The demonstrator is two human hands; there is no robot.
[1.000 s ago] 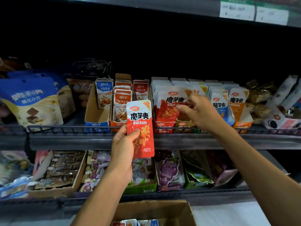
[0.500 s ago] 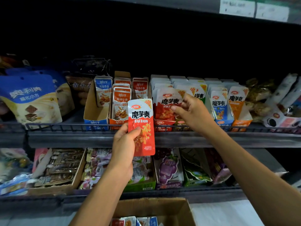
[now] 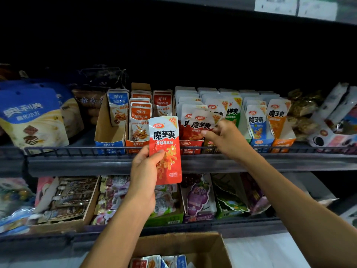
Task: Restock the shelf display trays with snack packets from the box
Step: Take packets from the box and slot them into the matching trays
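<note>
While the left hand [image 3: 144, 171] grips a red packet [image 3: 165, 149] upright before the shelf rail [image 3: 77, 151], the right hand [image 3: 226, 138] pinches another packet [image 3: 201, 124] in the red tray [image 3: 191, 147].

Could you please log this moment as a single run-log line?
left hand: holds red packet | right hand: seating packet in red tray | box: still stocked

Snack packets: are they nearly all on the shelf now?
Not yet. The red tray already holds packets, and the right hand is seating another packet there. The left hand holds the next red packet ready. The box below still has more packets to shelve.
</note>
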